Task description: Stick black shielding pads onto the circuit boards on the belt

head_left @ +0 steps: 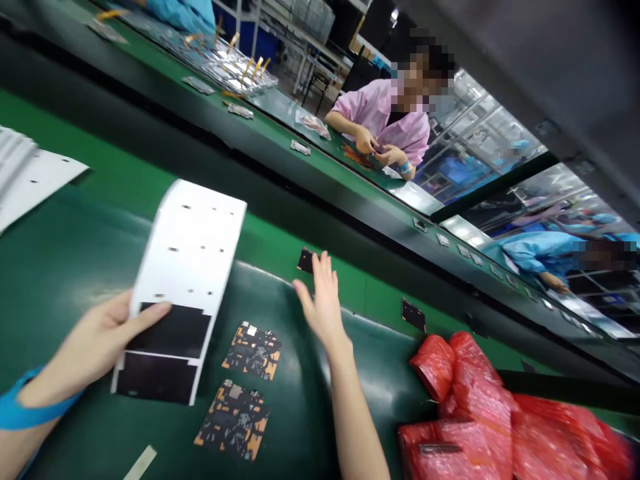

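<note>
My left hand (107,333) grips a white sheet (200,233) by its left edge, thumb on top. Two black rectangles stick to the sheet's lower part; small dark marks dot its upper part. My right hand (323,297), fingers stretched out, is over the far edge of the green mat, close to a small black piece (306,260) on the green belt. Between my hands, two black and copper circuit boards lie on the mat, an upper one (253,351) and a lower one (234,420).
Red plastic-wrapped bundles (480,400) lie at right, white sheets (35,173) at far left. Another black piece (413,315) is on the belt (370,287). Across a dark rail, a person in pink (385,113) and others in blue sit along a second line.
</note>
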A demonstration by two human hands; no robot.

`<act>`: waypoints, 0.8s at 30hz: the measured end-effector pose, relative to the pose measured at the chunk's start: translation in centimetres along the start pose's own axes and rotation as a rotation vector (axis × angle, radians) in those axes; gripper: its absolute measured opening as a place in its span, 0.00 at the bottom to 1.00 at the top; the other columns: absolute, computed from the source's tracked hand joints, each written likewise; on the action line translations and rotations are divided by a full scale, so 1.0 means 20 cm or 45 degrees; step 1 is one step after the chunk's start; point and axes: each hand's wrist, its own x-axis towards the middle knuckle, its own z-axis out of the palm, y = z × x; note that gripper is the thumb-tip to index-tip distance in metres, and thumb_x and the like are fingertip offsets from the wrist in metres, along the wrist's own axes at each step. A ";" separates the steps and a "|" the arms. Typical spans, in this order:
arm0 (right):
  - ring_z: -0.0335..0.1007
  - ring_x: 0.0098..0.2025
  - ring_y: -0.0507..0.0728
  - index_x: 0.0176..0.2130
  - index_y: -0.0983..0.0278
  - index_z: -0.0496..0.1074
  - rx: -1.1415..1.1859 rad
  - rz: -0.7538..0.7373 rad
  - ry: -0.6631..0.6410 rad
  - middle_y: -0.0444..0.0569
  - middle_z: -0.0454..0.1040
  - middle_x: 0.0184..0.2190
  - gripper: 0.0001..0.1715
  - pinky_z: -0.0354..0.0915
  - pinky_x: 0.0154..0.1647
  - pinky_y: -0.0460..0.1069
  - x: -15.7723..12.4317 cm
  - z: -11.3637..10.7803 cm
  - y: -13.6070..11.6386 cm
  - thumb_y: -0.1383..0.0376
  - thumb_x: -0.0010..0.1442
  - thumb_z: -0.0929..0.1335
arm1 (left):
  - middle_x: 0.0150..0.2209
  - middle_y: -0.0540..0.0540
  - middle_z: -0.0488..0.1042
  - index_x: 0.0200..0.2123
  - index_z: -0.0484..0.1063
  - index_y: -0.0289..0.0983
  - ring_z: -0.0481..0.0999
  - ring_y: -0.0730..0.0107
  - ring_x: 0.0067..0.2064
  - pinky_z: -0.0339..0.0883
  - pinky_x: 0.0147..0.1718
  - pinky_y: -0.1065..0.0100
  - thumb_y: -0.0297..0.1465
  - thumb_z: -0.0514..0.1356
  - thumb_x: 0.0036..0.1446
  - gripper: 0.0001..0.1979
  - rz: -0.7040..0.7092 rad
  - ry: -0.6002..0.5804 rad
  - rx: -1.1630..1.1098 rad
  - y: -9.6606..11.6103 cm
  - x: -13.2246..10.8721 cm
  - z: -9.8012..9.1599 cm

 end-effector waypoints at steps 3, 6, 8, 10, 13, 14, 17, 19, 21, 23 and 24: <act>0.40 0.74 0.61 0.68 0.65 0.58 0.098 -0.700 0.187 0.56 0.58 0.69 0.35 0.41 0.72 0.64 -0.32 -0.01 -0.22 0.49 0.70 0.60 | 0.50 0.50 0.78 0.59 0.66 0.34 0.78 0.60 0.50 0.74 0.47 0.70 0.50 0.66 0.52 0.37 0.010 -0.301 -0.158 0.08 -0.07 0.10; 0.56 0.69 0.61 0.61 0.69 0.66 0.033 -0.950 0.335 0.57 0.69 0.62 0.31 0.40 0.73 0.62 -0.53 -0.01 -0.35 0.52 0.68 0.65 | 0.54 0.47 0.75 0.62 0.62 0.34 0.76 0.63 0.52 0.70 0.52 0.68 0.45 0.58 0.64 0.30 0.019 -0.588 -0.399 0.13 -0.16 0.19; 0.64 0.65 0.60 0.58 0.70 0.70 0.020 -0.895 0.442 0.57 0.73 0.58 0.23 0.40 0.74 0.60 -0.59 -0.02 -0.35 0.59 0.70 0.65 | 0.54 0.42 0.75 0.61 0.64 0.33 0.77 0.60 0.51 0.71 0.52 0.64 0.48 0.55 0.65 0.29 0.020 -0.768 -0.546 0.12 -0.22 0.22; 0.67 0.63 0.60 0.56 0.70 0.71 0.026 -0.810 0.491 0.58 0.74 0.57 0.19 0.40 0.74 0.61 -0.62 -0.04 -0.32 0.63 0.70 0.65 | 0.49 0.41 0.77 0.59 0.66 0.35 0.78 0.59 0.47 0.74 0.49 0.63 0.49 0.57 0.63 0.30 0.099 -0.971 -0.469 0.09 -0.30 0.22; 0.65 0.64 0.61 0.58 0.73 0.69 0.061 -0.753 0.429 0.61 0.73 0.58 0.23 0.38 0.73 0.63 -0.69 -0.09 -0.27 0.61 0.70 0.64 | 0.37 0.47 0.78 0.48 0.74 0.36 0.76 0.67 0.36 0.71 0.36 0.71 0.45 0.57 0.64 0.20 0.300 -1.038 -0.008 0.06 -0.39 0.23; 0.64 0.65 0.61 0.59 0.74 0.68 0.074 -0.747 0.399 0.62 0.71 0.59 0.25 0.38 0.73 0.64 -0.71 -0.10 -0.26 0.59 0.71 0.64 | 0.32 0.48 0.77 0.42 0.75 0.35 0.74 0.69 0.32 0.68 0.32 0.73 0.44 0.55 0.66 0.18 0.382 -0.957 0.131 0.05 -0.42 0.24; 0.62 0.66 0.61 0.59 0.73 0.67 0.115 -0.730 0.429 0.63 0.71 0.60 0.27 0.43 0.73 0.63 -0.77 -0.13 -0.26 0.56 0.70 0.64 | 0.25 0.51 0.73 0.32 0.74 0.35 0.69 0.72 0.27 0.61 0.29 0.74 0.42 0.52 0.68 0.20 0.573 -0.766 0.296 0.06 -0.47 0.28; 0.67 0.63 0.59 0.57 0.70 0.70 0.164 -0.736 0.508 0.60 0.74 0.57 0.21 0.47 0.72 0.60 -0.78 -0.14 -0.26 0.60 0.70 0.66 | 0.24 0.52 0.71 0.33 0.74 0.35 0.66 0.73 0.26 0.57 0.27 0.73 0.41 0.51 0.68 0.19 0.626 -0.787 0.338 0.06 -0.49 0.30; 0.72 0.58 0.56 0.55 0.68 0.71 0.258 -0.765 0.525 0.56 0.78 0.53 0.16 0.51 0.71 0.58 -0.79 -0.14 -0.26 0.65 0.70 0.65 | 0.25 0.52 0.72 0.35 0.75 0.36 0.64 0.73 0.26 0.56 0.27 0.72 0.42 0.50 0.69 0.20 0.644 -0.816 0.393 0.06 -0.50 0.31; 0.76 0.54 0.55 0.55 0.67 0.71 0.363 -0.796 0.469 0.53 0.80 0.49 0.16 0.55 0.70 0.58 -0.79 -0.14 -0.26 0.67 0.70 0.64 | 0.27 0.51 0.73 0.35 0.76 0.37 0.65 0.71 0.27 0.57 0.29 0.71 0.43 0.49 0.68 0.21 0.648 -0.807 0.438 0.06 -0.52 0.31; 0.77 0.53 0.55 0.56 0.66 0.71 0.407 -0.810 0.440 0.52 0.81 0.48 0.16 0.57 0.69 0.58 -0.80 -0.14 -0.26 0.68 0.70 0.64 | 0.27 0.51 0.74 0.35 0.76 0.37 0.67 0.70 0.28 0.58 0.30 0.71 0.43 0.49 0.68 0.21 0.641 -0.799 0.459 0.05 -0.53 0.31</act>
